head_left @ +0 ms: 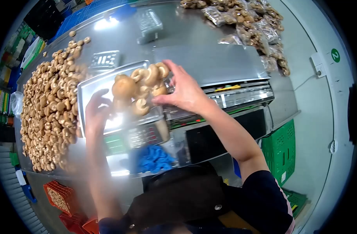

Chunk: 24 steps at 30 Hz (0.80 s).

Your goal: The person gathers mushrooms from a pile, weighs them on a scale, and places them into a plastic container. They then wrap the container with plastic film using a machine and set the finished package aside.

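Observation:
My right hand (185,89) grips the right side of a clear plastic tray (171,82), its thumb and fingers spread around the edge. Brown mushrooms (147,80) with pale curled undersides are heaped in that tray, over the metal pan (84,93) of a scale. One large round cap (124,86) sits at the left of the heap. Blurred by motion, my left hand (97,111) is over the pan's left part, fingers curved and apart. Nothing shows in it. The scale's keypad and display panel (137,137) lie just below the pan.
A big pile of loose mushrooms (49,109) covers the table's left side. Bagged mushrooms (260,29) lie at the back right. Clear trays (149,25) rest behind the pan. A wrapping machine (240,95) is on the right, a blue cloth (155,158) in front. Red crates (61,198) stand lower left.

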{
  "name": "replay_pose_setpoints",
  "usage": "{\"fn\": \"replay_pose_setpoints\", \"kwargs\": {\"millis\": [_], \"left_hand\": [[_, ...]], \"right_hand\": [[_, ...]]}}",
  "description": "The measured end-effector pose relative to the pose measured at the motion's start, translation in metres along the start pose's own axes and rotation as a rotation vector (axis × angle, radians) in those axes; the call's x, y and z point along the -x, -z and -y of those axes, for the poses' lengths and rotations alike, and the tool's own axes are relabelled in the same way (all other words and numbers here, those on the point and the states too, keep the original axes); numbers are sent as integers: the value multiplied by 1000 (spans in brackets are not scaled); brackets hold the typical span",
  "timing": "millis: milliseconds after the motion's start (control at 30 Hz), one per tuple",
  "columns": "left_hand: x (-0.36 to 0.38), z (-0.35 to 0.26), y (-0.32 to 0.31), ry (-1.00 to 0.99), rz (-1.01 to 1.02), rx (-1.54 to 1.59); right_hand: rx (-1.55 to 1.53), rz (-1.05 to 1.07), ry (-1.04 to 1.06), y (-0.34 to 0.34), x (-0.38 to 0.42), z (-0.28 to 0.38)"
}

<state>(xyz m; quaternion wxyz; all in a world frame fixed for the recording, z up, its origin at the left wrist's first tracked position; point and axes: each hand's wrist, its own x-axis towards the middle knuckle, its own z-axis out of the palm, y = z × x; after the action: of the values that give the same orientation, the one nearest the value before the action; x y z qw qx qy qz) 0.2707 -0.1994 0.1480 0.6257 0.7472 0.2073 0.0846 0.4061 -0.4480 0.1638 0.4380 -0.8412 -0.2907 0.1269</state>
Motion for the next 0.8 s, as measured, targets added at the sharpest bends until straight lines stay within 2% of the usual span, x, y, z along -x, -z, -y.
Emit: {"fn": "replay_pose_setpoints", "kwargs": {"millis": [167,333,533,667,767,800], "left_hand": [[-47,-29,-137,-28,168,44],[-91,-47,-235,29,258,4],[-104,-45,-263,123,285,-34],[-90,-54,-266,132,322,-137],[-61,-40,-238,-420,179,-433],[-44,-40,-222,-527,165,-624]], "right_hand": [[16,-76,-131,118,22,-66],[-15,-76,-243,188,19,-134],[-73,0,-218,211,22,-153],[38,-21,-207,216,31,-164],[-75,-29,-222,233,50,-181],[-29,-98,-77,246,63,-188]]}}
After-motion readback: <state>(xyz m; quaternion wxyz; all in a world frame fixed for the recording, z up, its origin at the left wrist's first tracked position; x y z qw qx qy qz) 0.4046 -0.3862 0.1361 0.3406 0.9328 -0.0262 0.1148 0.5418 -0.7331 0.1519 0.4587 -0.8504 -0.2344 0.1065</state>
